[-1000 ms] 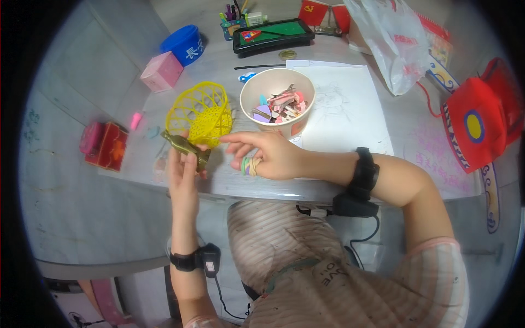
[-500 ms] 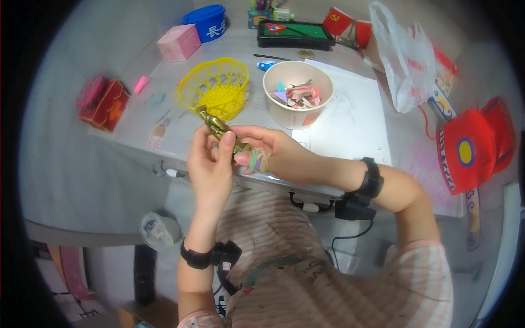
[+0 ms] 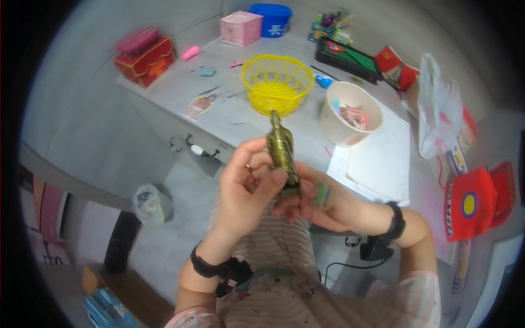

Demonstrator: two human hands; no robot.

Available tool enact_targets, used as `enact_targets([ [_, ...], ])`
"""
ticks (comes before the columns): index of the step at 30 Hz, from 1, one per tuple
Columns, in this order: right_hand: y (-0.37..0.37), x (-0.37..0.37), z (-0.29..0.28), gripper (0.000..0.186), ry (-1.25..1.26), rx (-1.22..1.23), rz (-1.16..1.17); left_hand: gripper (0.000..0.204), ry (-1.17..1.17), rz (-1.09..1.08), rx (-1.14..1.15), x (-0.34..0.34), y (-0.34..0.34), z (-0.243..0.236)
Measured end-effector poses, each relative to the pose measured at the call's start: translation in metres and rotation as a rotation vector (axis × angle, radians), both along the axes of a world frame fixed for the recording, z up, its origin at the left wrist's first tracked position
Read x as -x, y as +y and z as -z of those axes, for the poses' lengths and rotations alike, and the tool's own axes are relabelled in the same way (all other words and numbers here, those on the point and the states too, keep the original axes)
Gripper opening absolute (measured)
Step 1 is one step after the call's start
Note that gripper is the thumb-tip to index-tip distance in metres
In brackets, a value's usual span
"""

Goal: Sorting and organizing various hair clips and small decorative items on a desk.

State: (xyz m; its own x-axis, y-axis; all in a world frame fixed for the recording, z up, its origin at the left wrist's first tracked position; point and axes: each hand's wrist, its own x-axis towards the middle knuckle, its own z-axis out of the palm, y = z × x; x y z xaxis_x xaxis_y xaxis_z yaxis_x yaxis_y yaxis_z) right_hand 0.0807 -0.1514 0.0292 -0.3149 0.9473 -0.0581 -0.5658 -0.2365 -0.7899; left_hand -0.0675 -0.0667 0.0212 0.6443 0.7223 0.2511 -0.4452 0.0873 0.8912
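A brass-coloured figurine [image 3: 281, 147] stands nearly upright in my hands, just in front of the yellow basket [image 3: 257, 82]. My left hand [image 3: 240, 194] grips it, the thumb across its lower part and fingers curled beside it. My right hand [image 3: 333, 205], slightly blurred, has coloured rubber bands round its thumb or a finger; its curled fingers are at the figurine’s base, holding it from the right. To the right behind it sit a paper tub [image 3: 339, 131] of small pieces and white paper sheets [image 3: 383, 175].
Along the back are a red box [image 3: 136, 68], pink box [image 3: 238, 30], blue bucket [image 3: 273, 22] and toy billiard table [image 3: 350, 63]. A plastic bag [image 3: 437, 120] and red felt item [image 3: 467, 205] lie right. A plastic bin [image 3: 150, 205] stands below the desk, near drawer handles [image 3: 202, 150].
The view has swung, shifting the desk rightward and showing more floor. Both hands have come together on the figurine, which has turned from slanted to nearly upright in the picture.
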Motion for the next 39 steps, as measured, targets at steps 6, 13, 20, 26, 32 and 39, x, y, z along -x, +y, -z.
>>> enact_targets([
  [6, -0.002, 0.006, -0.004, 0.075, -0.149, 0.016, -0.030, 0.039, -0.075, -0.074, 0.020, 0.006, -0.006, 0.005],
  [13, 0.002, 0.001, 0.007, 0.066, -0.268, -0.102, 0.000, 0.041, -0.071, -0.103, 0.085, 0.000, -0.002, 0.013],
  [20, 0.002, -0.005, 0.015, 0.055, -0.353, -0.159, -0.004, 0.043, -0.091, -0.160, 0.026, -0.007, -0.003, 0.018],
  [26, 0.002, 0.000, 0.008, 0.051, -0.337, -0.137, 0.002, 0.044, -0.134, -0.169, -0.036, -0.006, -0.004, 0.021],
  [32, 0.001, -0.001, 0.009, 0.046, -0.316, -0.159, 0.005, 0.035, -0.029, -0.168, 0.012, -0.004, -0.006, 0.013],
  [39, 0.004, -0.003, 0.010, 0.040, -0.372, -0.227, 0.026, 0.034, -0.020, -0.006, 0.172, -0.006, -0.004, 0.006],
])
